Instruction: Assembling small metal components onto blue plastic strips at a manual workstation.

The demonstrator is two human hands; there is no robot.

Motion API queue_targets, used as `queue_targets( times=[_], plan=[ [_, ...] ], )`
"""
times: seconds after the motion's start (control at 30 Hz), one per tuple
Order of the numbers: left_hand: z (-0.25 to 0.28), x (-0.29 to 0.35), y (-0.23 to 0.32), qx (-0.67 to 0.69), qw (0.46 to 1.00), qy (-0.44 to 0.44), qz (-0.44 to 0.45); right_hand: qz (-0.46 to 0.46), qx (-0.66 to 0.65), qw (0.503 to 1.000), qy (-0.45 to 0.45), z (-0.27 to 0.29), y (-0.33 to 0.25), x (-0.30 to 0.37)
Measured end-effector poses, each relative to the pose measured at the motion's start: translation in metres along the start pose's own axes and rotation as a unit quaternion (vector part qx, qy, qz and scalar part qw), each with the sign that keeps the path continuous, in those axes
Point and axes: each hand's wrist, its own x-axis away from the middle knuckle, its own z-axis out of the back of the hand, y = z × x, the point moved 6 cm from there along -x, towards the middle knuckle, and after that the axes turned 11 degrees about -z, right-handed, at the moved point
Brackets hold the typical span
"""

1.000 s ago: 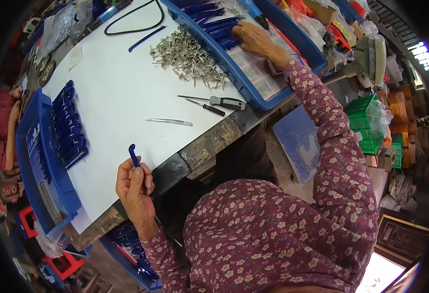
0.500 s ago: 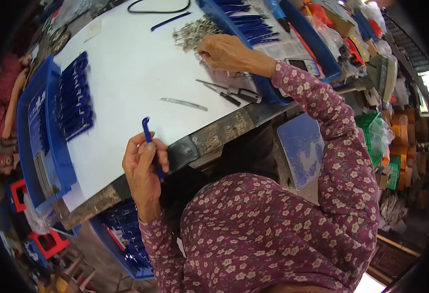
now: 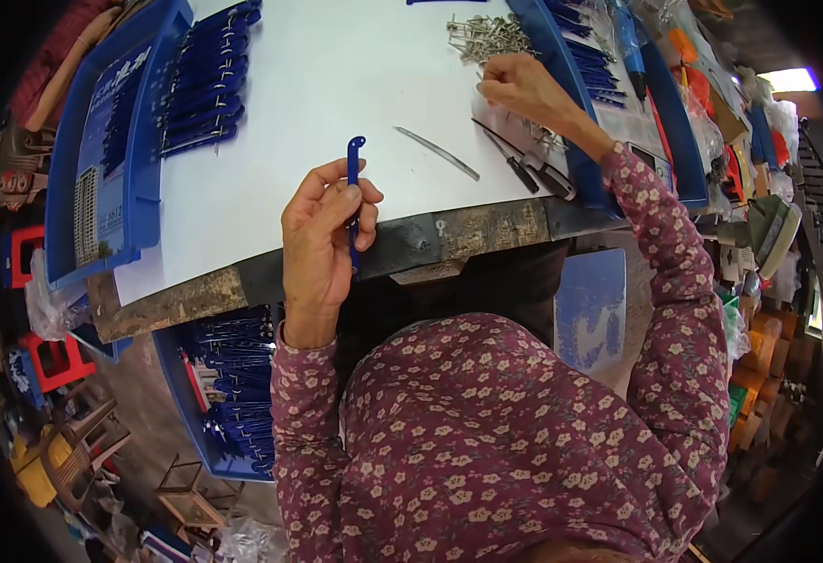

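Note:
My left hand is closed around a slim dark-blue rod with a rounded, hooked tip, held upright over the table's front edge. The rod's lower end shows below my fingers. My right hand is beside a heap of small silvery metal parts. Its fingers are pinched together; what they hold, if anything, is too small to make out. Between my hands lies a thin silver tool. A black-handled slender tool and another dark-handled tool lie near my right wrist.
A blue tray stands at the left, beside a row of bundled blue rods. Another blue tray borders the right. Below the table is a blue tray full of blue pieces. A person's arm shows at the far left.
The view has shifted and turned, so the table appears rotated. My left hand still holds the blue rod. My right hand stays beside the metal parts, its fingers now pinched just off the heap.

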Motion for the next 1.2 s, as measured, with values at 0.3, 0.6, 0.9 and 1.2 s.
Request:
queue_targets(
  times=[0.3, 0.6, 0.9, 1.2],
  plan=[
    [0.006, -0.005, -0.009, 0.157, 0.984, -0.010, 0.085, -0.124, -0.345, 0.908, -0.203, -0.013, -0.079, 0.042],
    [0.004, 0.000, -0.010, 0.253, 0.960, -0.028, 0.120, -0.028, -0.317, 0.902, -0.290, -0.039, -0.141, 0.051],
    [0.007, -0.005, -0.019, 0.244, 0.961, -0.032, 0.129, -0.064, -0.339, 0.889, -0.300, -0.049, -0.129, 0.048],
    [0.006, -0.005, -0.012, 0.178, 0.978, -0.052, 0.098, -0.097, -0.382, 0.860, -0.323, -0.050, -0.125, 0.053]
  ],
)
